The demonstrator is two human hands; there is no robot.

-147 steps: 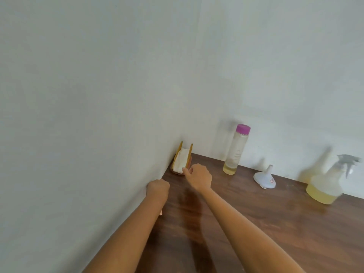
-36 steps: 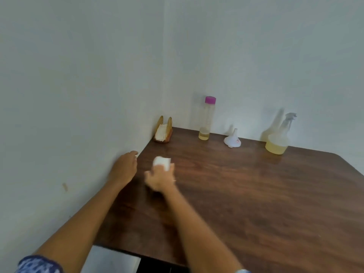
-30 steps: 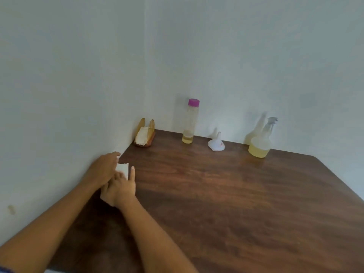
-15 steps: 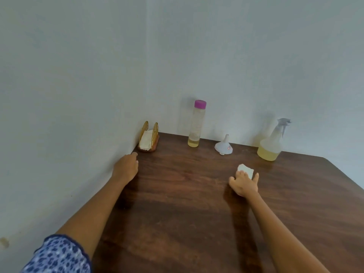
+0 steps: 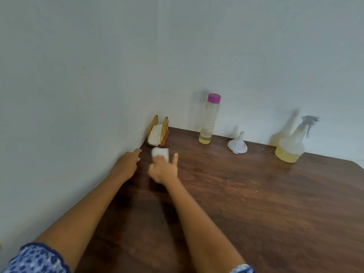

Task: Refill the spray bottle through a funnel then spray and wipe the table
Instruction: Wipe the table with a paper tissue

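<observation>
A: What is the right hand (image 5: pixel 164 171) doing?

B: It presses a folded white tissue (image 5: pixel 160 153) down on the wooden table (image 5: pixel 256 203). The fingers lie over the near part of the tissue, and the thumb sticks up at the hand's 1 o'clock. The hand is a little blurred, so I cannot tell whether the fingers curl round the tissue or lie flat on it.

A: And the left hand (image 5: pixel 128 162)?

B: It rests on the table edge where the table meets the wall (image 5: pixel 69 115), at 9 o'clock from the right hand and just beside it. Its fingers are relaxed, pointing towards 1 o'clock, and it holds nothing.

A: Where is the spray bottle (image 5: pixel 293 142)?

B: Upright at the back of the table, near the far wall, at about 3 o'clock from the tissue and well apart from both hands. It has a grey trigger head and yellowish liquid in its lower part.

A: The funnel (image 5: pixel 237 144)?

B: It lies mouth down with its spout up, between the spray bottle and a tall clear bottle (image 5: pixel 208 121). That bottle has a purple cap and a little yellowish liquid at the bottom.

A: Anything in the corner?

B: A gold wire holder (image 5: pixel 158 130) with white tissues in it, at 12 o'clock from the tissue under the hand and near it. A blue patterned sleeve (image 5: pixel 37 259) shows on the left arm at the lower edge.
</observation>
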